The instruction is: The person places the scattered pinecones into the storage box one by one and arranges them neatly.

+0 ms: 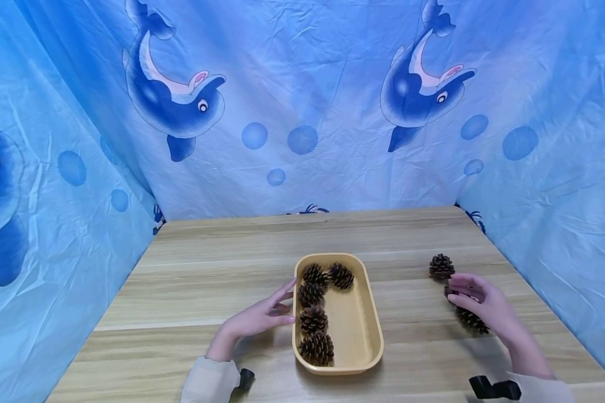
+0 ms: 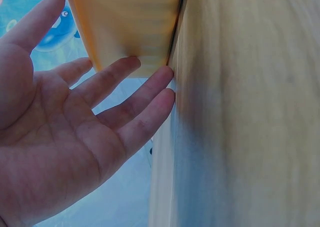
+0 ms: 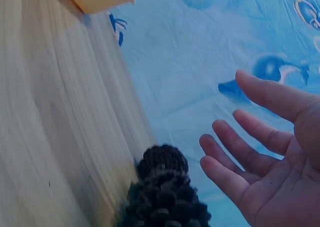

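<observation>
My left hand [image 1: 262, 316] rests its spread fingers against the left side of a yellow rectangular tray [image 1: 355, 336]; in the left wrist view its fingertips [image 2: 132, 62] meet the tray wall. Several brown pine cones [image 1: 313, 320] line the tray's left side, and another pine cone [image 1: 341, 276] lies at its far end. Over on the right, my right hand [image 1: 486, 302] hovers above loose pine cones, fingers apart and holding nothing. One pine cone [image 1: 441, 267] sits just beyond its fingertips, another pine cone [image 1: 471, 320] is partly hidden beneath it. The right wrist view shows pine cones [image 3: 165, 202] beside the open palm.
A light wood-grain table [image 1: 217, 246] carries everything. Blue cloth [image 1: 302, 67] printed with dolphins and bubbles hangs behind the table and along both sides. Dark wrist straps [image 1: 494, 387] show at the sleeves.
</observation>
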Available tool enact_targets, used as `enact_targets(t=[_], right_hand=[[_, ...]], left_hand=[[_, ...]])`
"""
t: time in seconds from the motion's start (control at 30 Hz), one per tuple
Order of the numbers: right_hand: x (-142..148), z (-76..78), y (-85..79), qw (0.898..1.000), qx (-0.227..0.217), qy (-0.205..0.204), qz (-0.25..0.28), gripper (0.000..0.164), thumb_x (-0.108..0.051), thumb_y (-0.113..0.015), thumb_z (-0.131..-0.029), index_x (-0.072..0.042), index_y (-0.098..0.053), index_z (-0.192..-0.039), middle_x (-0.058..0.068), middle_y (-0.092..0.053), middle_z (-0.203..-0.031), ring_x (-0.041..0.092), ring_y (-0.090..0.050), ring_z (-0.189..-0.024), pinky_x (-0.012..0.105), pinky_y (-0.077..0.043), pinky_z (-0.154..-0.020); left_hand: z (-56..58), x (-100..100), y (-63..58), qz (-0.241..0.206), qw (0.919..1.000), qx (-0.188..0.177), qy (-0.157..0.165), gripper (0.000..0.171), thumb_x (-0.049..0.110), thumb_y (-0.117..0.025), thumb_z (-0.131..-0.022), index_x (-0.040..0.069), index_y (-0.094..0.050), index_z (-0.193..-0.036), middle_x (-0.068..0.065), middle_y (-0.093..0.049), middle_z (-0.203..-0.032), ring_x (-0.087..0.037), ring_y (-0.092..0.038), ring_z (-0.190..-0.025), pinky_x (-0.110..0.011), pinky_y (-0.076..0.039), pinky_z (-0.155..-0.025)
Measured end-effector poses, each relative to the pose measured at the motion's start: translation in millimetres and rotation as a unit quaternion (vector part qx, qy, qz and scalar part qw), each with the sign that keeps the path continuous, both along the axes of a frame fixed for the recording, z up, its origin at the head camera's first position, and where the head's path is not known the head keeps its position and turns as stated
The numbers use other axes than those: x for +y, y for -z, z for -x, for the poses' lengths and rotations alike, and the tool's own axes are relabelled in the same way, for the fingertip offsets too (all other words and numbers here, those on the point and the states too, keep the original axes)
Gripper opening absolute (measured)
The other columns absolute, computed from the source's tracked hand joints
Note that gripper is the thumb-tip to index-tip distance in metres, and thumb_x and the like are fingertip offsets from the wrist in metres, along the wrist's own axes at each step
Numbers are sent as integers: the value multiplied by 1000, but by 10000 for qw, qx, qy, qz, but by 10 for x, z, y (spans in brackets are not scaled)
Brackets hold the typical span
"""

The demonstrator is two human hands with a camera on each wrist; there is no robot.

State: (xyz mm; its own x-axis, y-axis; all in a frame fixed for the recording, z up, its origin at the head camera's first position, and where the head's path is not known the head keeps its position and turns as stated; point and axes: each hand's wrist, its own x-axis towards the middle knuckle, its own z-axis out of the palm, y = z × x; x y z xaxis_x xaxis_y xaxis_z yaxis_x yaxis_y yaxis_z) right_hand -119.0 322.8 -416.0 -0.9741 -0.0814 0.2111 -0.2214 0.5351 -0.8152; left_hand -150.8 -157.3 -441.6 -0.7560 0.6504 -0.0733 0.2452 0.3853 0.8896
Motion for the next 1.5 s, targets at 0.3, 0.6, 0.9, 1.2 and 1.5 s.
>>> enact_targets(t=[0.3,0.6,0.9,1.2,1.5], right_hand=[[194,-120,92,9999,137,69,0,49,-8,-66,-90,13,-45,-129,-35,-55,-109,-20,-52,-99,-1,-46,-80],[352,-174,178,9992,-121,347,-174,56,-14,-68,-90,14,-43,-132,-42,-47,-108,-27,-44,-99,-5,-40,-80],[456,-178,279,9936,-697,735,-491,69,-20,-66,-92,17,-30,-139,42,-40,-134,-30,-35,-91,-4,-41,-73],[509,-199,328,9882,-1252,635,-613,71,-26,-64,-93,16,-30,-140,43,-37,-138,-28,-36,-88,1,-45,-72],[509,-194,385,9877,-1273,635,-652,68,-23,-67,-92,17,-35,-137,42,-42,-135,-27,-38,-86,4,-46,-72]], left_hand=[[-6,1,-3,-2,10000,-23,-1,86,25,-60,-95,17,-2,-157,-27,-16,-158,-45,-45,-131,-59,-36,-113],[-4,-3,18,-12,10000,-14,-15,86,26,-61,-95,18,-2,-157,-26,-15,-159,-45,-45,-131,-58,-36,-113],[4,5,9,41,10000,-11,-16,86,28,-60,-95,19,-1,-157,-25,-16,-159,-44,-45,-132,-57,-35,-114],[-13,0,-26,35,10000,-5,-36,85,26,-60,-95,18,-2,-157,-27,-18,-158,-45,-45,-131,-59,-35,-113],[-20,0,-26,26,10000,-34,-44,85,26,-60,-95,20,-2,-157,-27,-18,-158,-44,-45,-132,-59,-35,-113]])
